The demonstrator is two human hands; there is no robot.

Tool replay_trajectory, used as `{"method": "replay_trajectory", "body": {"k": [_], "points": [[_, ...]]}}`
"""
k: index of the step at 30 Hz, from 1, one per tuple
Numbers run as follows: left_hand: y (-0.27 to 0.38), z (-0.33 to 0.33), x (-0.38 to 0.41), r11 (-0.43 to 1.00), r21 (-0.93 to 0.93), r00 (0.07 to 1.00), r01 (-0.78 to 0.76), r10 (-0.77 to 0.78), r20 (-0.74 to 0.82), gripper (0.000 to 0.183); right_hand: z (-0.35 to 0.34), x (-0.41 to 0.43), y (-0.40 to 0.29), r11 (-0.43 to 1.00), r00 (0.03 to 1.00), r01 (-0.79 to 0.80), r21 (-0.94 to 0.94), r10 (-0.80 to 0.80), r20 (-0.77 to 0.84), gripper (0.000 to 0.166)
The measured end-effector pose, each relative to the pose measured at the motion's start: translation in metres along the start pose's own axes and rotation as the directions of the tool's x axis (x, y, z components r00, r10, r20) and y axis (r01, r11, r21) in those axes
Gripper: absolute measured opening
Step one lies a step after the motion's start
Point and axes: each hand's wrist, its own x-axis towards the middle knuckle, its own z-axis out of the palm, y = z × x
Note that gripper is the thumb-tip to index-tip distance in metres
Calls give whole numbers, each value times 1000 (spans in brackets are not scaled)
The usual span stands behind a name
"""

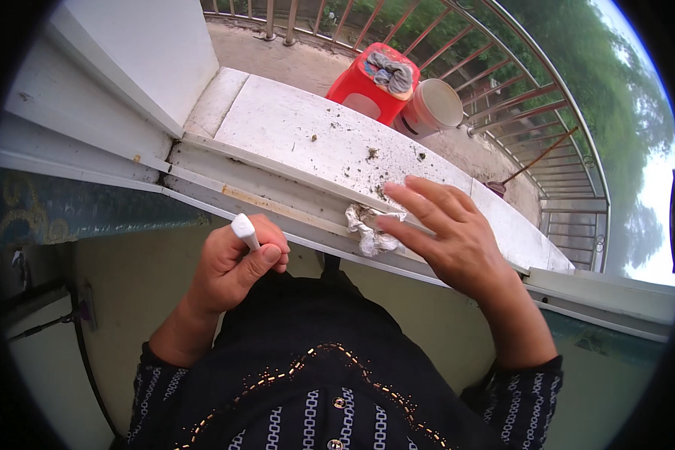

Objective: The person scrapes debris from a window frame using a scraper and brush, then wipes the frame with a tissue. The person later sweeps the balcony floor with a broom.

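My left hand [239,261] is closed around a white plastic handle [244,228], whose rounded end sticks up past my thumb. What the handle belongs to is hidden by my fist. My right hand [447,233] hovers with spread fingers over the window sill, holding nothing that I can see. Just left of its index finger lies a crumpled, dirty white tissue [371,230] on the sliding window track [281,199]. Whether that finger touches the tissue I cannot tell. Crumbs of dark dirt [373,153] are scattered across the white outer sill [292,124].
Beyond the sill stand a red plastic stool [346,81] with a grey rag [392,73] on top and a whitish bucket [436,107]. Metal railing [562,95] curves around the balcony. A wooden-handled tool [540,152] leans there. A white window frame [140,67] rises at left.
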Motion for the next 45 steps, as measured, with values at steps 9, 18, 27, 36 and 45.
{"method": "replay_trajectory", "body": {"k": [9, 18, 27, 36, 45], "points": [[5, 7, -23, 996, 81, 988, 19, -7, -155, 12, 47, 31, 34, 914, 926, 377, 153, -373, -55, 37], [8, 15, -30, 974, 227, 969, 3, 53, -240, 19, 50, 79, 11, 914, 903, 379, 143, -332, -272, 3], [7, 27, -31, 975, 223, 946, -10, 81, -313, 14, 64, 105, 10, 915, 938, 340, 217, -314, -146, 10], [7, 30, -42, 971, 239, 927, 12, 79, -367, 14, 41, 23, 27, 941, 954, 279, 194, -294, 56, 7], [0, 34, -34, 969, 247, 945, -26, 104, -311, 17, -3, -21, 61, 933, 997, 65, 355, -50, -51, 32]]}}
